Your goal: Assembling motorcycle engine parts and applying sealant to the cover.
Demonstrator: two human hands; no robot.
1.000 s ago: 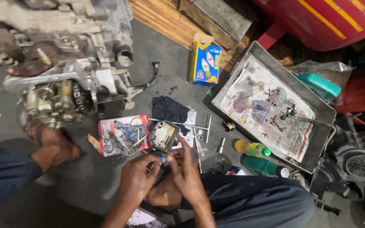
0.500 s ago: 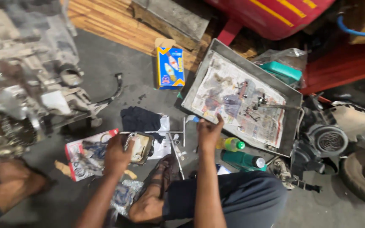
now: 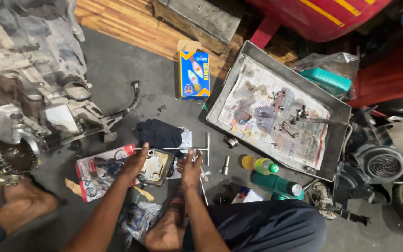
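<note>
Metal engine cover, squarish and grimy, is sitting on the grey floor near the person's legs, resting partly on a red-edged printed sheet.

Head view:
- Left hand is lying against the cover's left edge, fingers curled over its top-left corner and gripping it.
- Right hand is resting just right of the cover, fingers bent down onto small metal bits; cannot tell whether it is clasping anything.
- A T-handle wrench is lying just beyond both hands, its long bar running left to right, its short bar at the right end.
- A dark folded cloth is lying just beyond the wrench.
- Two short sockets are lying to the right of the wrench.
- A yellow bottle with green cap and a teal bottle are lying side by side, right of the hands.
- A metal tray lined with newspaper is sitting far right, small parts scattered on it.
- A blue and yellow carton is standing on the far side, at the edge of wooden boards.
- An engine block is filling the left side, with a bare foot below it.
</note>
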